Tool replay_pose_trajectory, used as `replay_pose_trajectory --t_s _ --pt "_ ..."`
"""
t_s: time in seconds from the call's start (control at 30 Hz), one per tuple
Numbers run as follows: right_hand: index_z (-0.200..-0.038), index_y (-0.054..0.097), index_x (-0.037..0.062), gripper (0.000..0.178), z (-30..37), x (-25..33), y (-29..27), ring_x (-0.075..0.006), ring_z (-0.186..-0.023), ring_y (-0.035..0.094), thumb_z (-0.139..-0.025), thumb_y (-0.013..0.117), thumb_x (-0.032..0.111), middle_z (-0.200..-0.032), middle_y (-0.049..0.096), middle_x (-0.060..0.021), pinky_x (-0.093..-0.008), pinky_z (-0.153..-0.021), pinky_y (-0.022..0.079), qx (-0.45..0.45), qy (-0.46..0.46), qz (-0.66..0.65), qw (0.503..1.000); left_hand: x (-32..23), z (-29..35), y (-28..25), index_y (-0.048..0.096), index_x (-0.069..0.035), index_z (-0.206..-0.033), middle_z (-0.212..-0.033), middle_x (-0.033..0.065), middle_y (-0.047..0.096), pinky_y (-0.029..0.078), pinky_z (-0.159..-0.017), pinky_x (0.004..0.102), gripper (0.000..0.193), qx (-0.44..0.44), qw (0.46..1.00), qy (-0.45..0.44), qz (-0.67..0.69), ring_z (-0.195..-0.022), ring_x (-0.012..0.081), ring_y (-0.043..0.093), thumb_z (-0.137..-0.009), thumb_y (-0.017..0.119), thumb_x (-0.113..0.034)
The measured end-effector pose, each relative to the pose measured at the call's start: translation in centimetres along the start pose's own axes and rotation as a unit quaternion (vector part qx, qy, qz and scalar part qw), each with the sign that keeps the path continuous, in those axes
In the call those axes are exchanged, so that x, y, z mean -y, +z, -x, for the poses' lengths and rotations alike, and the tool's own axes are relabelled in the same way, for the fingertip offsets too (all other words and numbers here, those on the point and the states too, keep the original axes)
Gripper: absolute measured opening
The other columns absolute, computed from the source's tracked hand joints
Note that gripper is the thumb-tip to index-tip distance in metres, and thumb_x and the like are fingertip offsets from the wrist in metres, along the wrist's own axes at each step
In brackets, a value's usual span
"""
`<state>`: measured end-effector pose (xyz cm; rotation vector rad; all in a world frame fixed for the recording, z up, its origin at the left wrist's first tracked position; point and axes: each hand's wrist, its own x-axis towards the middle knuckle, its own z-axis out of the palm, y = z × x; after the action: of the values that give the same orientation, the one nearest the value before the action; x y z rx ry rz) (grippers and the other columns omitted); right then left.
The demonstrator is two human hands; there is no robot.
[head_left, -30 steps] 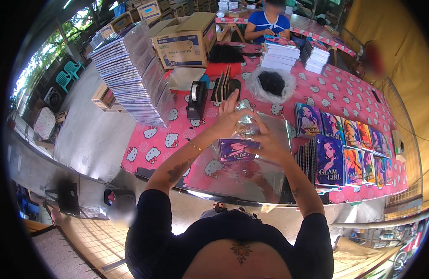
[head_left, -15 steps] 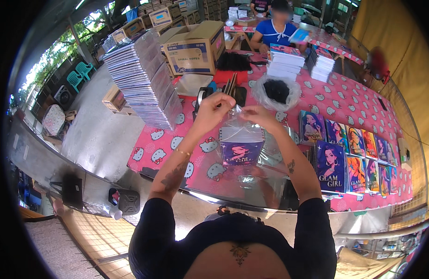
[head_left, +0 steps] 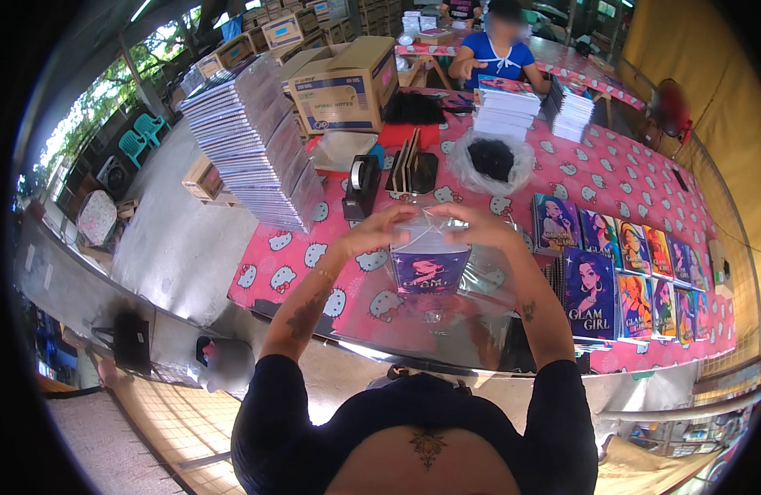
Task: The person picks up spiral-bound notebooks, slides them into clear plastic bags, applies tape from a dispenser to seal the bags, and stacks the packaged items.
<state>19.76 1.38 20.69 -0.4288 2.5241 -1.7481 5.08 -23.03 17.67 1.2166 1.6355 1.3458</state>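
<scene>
A small stack of spiral notebooks [head_left: 431, 273] with a purple cover facing me stands on the table, loosely covered in clear plastic film [head_left: 430, 213]. My left hand [head_left: 379, 232] holds its left upper side, fingers bent over the top. From the opposite side my right hand [head_left: 482, 228] grips the upper edge, its fingers on the film. Some fingertips are hard to make out against the shiny plastic. Just beyond my left hand is a black tape dispenser [head_left: 361, 188].
Rows of colourful notebooks [head_left: 591, 293] lie at right. A tall notebook pile [head_left: 248, 144] stands at left, near an open carton [head_left: 339, 89]. A plastic bag of black material [head_left: 490, 161] and wooden pieces [head_left: 407, 165] sit beyond my hands. A co-worker [head_left: 497, 54] sits across the table.
Both hands have come down from the raised plastic film and spread to either side of the stack's top. The co-worker's hands have moved, and the item held there is no longer seen.
</scene>
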Motion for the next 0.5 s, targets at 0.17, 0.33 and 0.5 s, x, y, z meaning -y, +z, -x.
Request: replay_pose_trajectory --t_s 0.17,0.33,0.5 --pt "-0.127 0.061 0.008 0.057 3.1 0.3 2.9 -0.0316 -0.121 0.057 -0.075 0.08 0.024 -0.132 0.061 -0.0127 -0.0387 -0.098 0.047 -0.107 -0.009 0.261 0.959 -0.8 2.8 3.7 0.04 -0.004 -0.145 -0.124 0.0131 0.064 0.048 -0.099 0.0383 0.082 -0.107 0.919 0.115 -0.363 -0.116 0.0304 0.061 -0.077 0.082 -0.022" --pt "-0.1 0.07 0.0033 0.031 2.5 0.2 3.9 -0.0299 -0.104 0.063 -0.074 0.079 0.018 -0.11 0.068 -0.012 -0.04 -0.087 0.05 -0.121 -0.031 0.284 0.951 -0.3 2.4 3.8 0.056 -0.003 -0.129 -0.094 0.0117 0.069 0.053 -0.076 0.0391 0.059 -0.134 0.904 0.185 -0.361 -0.086 0.0292 0.067 -0.077 0.08 -0.016" --pt "-0.1 0.068 0.0029 0.03 1.1 -0.3 2.8 -0.0292 -0.079 0.065 -0.077 0.078 0.02 -0.084 0.064 -0.0107 -0.0386 -0.071 0.052 -0.116 -0.01 0.245 0.963 -2.1 1.0 4.5 0.058 -0.004 -0.124 -0.074 0.0097 0.066 0.052 -0.066 0.0402 0.052 -0.175 0.934 0.095 -0.297 -0.069 0.0296 0.066 -0.076 0.078 -0.015"
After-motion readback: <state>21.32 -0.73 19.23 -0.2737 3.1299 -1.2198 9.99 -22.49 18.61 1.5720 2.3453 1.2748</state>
